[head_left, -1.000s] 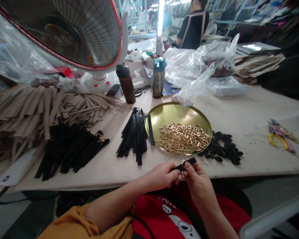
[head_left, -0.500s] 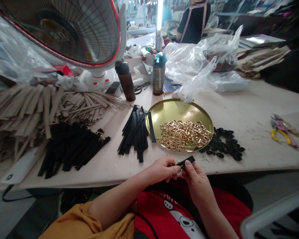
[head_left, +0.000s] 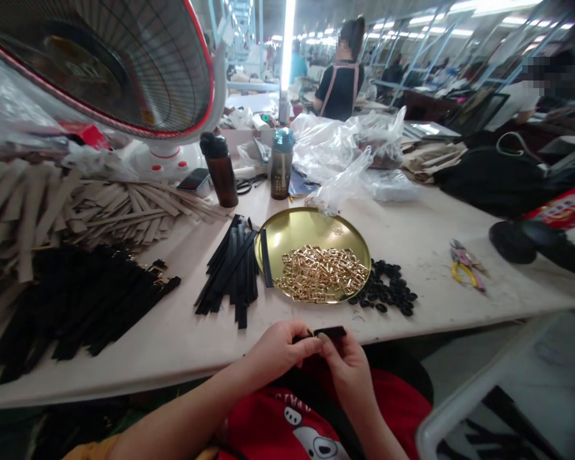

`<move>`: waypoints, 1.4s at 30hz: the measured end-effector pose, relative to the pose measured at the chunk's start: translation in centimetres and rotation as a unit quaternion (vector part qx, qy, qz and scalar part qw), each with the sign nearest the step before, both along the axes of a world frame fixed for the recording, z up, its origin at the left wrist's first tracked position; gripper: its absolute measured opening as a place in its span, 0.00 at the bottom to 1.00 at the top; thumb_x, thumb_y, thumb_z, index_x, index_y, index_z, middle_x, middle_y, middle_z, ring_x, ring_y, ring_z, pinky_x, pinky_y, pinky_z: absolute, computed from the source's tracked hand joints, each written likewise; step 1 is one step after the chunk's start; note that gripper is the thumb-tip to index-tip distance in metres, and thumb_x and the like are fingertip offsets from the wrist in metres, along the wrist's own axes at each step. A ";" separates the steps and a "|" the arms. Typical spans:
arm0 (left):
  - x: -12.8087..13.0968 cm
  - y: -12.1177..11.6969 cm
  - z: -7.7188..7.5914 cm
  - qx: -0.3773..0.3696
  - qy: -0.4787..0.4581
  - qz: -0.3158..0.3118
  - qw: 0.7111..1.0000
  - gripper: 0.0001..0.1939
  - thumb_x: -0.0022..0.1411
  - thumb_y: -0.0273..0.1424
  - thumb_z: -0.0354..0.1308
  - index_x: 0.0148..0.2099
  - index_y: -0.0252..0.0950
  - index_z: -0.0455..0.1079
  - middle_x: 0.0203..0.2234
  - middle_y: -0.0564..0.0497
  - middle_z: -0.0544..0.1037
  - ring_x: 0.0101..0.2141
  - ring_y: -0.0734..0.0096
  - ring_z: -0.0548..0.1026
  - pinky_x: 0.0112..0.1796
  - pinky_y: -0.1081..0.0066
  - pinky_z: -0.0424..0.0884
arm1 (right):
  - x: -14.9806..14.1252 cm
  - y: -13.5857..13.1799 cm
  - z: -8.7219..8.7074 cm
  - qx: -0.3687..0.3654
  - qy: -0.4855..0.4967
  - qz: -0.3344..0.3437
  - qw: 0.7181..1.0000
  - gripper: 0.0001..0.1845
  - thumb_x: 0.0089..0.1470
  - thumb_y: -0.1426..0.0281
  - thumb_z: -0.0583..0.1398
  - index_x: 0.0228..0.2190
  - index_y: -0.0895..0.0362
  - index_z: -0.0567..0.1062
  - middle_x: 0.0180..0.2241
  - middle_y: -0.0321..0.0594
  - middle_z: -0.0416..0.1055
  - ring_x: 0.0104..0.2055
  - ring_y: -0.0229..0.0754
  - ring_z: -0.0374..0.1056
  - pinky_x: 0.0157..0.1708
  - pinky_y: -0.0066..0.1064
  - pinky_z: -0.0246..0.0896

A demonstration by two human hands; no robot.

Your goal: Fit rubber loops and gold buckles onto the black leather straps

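Both hands meet just past the table's front edge, pinching a short black strap (head_left: 333, 331). My left hand (head_left: 280, 348) closes on its left part, where a glint of gold metal shows between the fingers. My right hand (head_left: 349, 364) grips the right part, thumb tip by the left fingers. Beyond them lies a round gold tray (head_left: 294, 225) with a heap of small gold buckles (head_left: 323, 271). One black strip (head_left: 266, 259) rests across its left rim. More black strips (head_left: 230, 268) are piled to the left, and small round black pieces (head_left: 388, 287) lie at the right.
At left lie black straps with gold buckles (head_left: 86, 300) and grey-beige strips (head_left: 119, 211). A fan (head_left: 100, 64), two bottles (head_left: 220, 172) and plastic bags (head_left: 340, 147) stand behind. Yellow-and-pink-handled pliers (head_left: 466, 268) lie right. A person (head_left: 341, 86) is further back.
The view has tilted up and turned right, bringing more of the room in. Both hands have drawn closer together on the strap, and its gold buckle is now mostly covered by fingers.
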State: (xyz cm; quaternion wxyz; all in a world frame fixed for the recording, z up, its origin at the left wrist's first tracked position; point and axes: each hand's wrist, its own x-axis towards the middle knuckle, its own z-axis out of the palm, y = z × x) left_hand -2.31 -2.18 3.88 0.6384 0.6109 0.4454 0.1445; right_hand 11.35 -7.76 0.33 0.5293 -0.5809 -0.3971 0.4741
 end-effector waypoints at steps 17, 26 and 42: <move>2.1 2.8 -2.3 -0.009 0.003 -0.009 1.000 0.17 0.58 0.37 0.48 0.46 0.33 0.66 0.15 0.59 0.61 0.18 0.79 0.59 0.22 0.78 0.56 | 15.5 3.9 -3.0 -0.045 -0.523 -0.066 0.849 0.15 0.51 0.61 0.52 0.35 0.58 0.71 0.34 0.45 0.68 0.33 0.45 0.64 0.36 0.36 0.58; 1.4 2.0 -1.1 -0.001 0.022 -0.027 0.999 0.17 0.58 0.41 0.47 0.34 0.32 0.66 0.15 0.59 0.60 0.18 0.80 0.58 0.20 0.79 0.53 | 15.2 4.5 -3.8 -0.048 -0.587 -0.025 0.808 0.09 0.51 0.66 0.53 0.31 0.58 0.68 0.31 0.43 0.66 0.33 0.45 0.63 0.32 0.34 0.58; 0.0 -0.5 -0.9 0.013 0.000 0.022 1.000 0.13 0.57 0.39 0.47 0.35 0.34 0.64 0.12 0.61 0.60 0.16 0.79 0.57 0.20 0.78 0.54 | 11.4 5.3 -2.5 -0.030 -0.703 0.052 0.709 0.07 0.53 0.69 0.54 0.28 0.57 0.71 0.29 0.42 0.65 0.28 0.41 0.63 0.28 0.31 0.51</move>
